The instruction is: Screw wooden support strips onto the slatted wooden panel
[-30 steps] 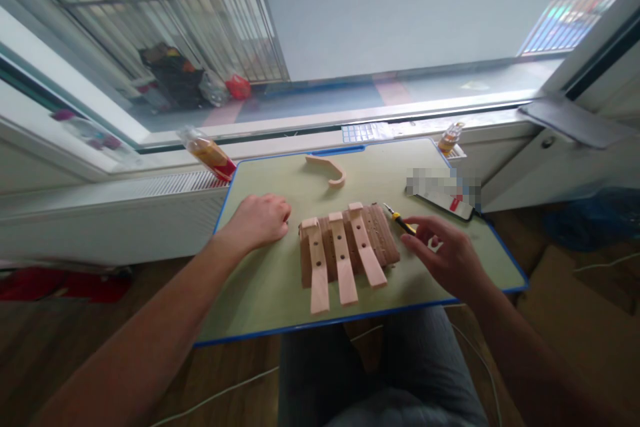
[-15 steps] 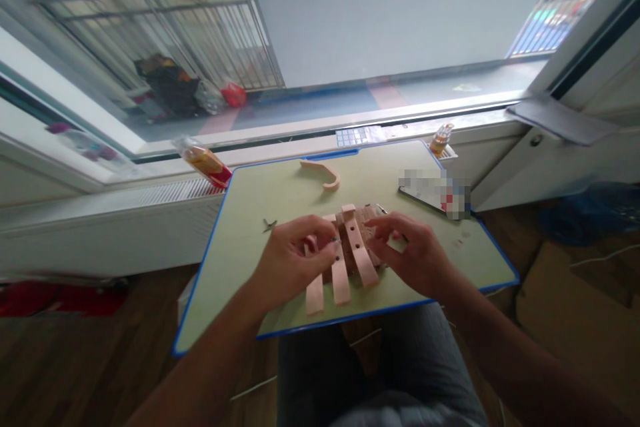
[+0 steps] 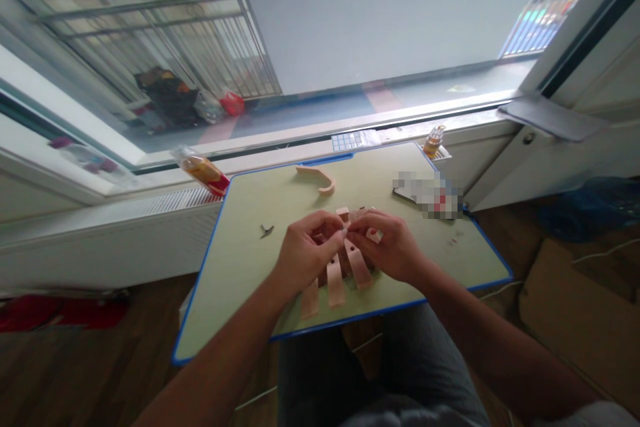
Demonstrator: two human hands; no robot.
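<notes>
Moved inward since the earlier frame are the left hand (image 3: pixel 306 250) and the right hand (image 3: pixel 387 243): the gap between them is closed, and their fingertips now meet above the near half of the surface (image 3: pixel 225 287). Each hand is narrowed to a pinch, apparently on one small piece (image 3: pixel 344 229), too tiny to be identified. The left strip (image 3: pixel 310 300), the middle strip (image 3: pixel 335 288) and the right strip (image 3: pixel 358 265) are laid side by side across a brown pad (image 3: pixel 346 269), with their near ends pointed towards the near edge. Their far parts are largely covered by the hands. As far as is shown, the laying-out is done, while the work with the small piece is judged to be unfinished. A dark hole (image 3: pixel 353 249) is seen in the right strip and another in the middle strip, both seemingly unfilled; what is seated beneath the hands cannot be told. A hooked pale piece (image 3: pixel 316 177) is left untouched on the far side, well apart from the strips. Dark bits (image 3: pixel 268 231) are left lying to the left of the left hand.
</notes>
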